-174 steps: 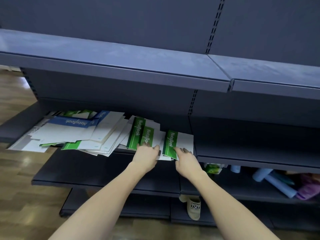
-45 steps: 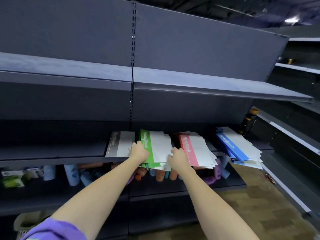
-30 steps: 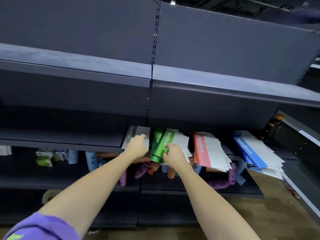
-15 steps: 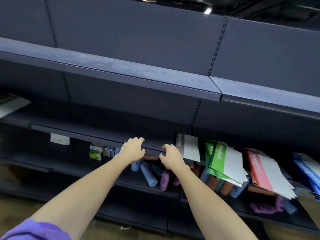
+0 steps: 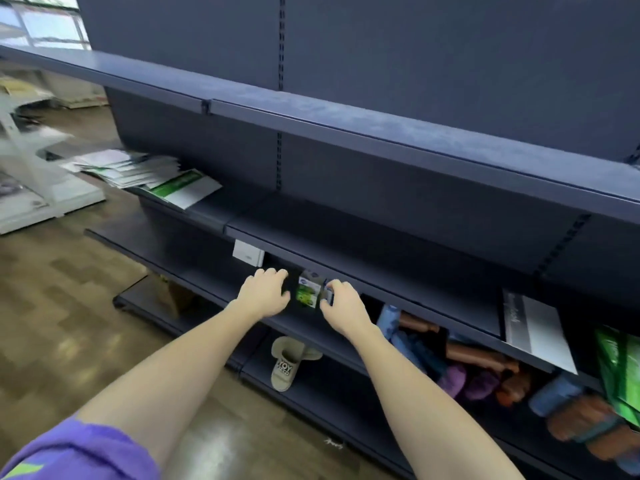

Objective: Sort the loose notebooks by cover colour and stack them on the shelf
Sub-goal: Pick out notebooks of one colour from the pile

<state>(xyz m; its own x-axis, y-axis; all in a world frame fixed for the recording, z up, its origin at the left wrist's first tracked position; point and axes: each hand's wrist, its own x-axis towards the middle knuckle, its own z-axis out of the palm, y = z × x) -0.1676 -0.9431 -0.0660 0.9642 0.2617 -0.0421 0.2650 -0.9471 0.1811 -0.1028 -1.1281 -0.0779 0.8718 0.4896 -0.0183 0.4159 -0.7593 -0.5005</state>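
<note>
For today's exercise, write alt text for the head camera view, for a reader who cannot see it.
Two bare hands, the left hand and right hand, reach empty toward a dark shelf. A loose pile of notebooks lies far left on it, a grey notebook and green ones at right. A slipper sits on a lower shelf.

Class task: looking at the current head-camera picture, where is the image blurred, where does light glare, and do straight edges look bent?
Head view: motion blur smears the white rack at far left and the loose notebooks; glare patches shine on the wooden floor; wide-angle distortion bows the upper shelf edge; the slipper and both hands, left hand and right hand, read fairly sharp.
</note>
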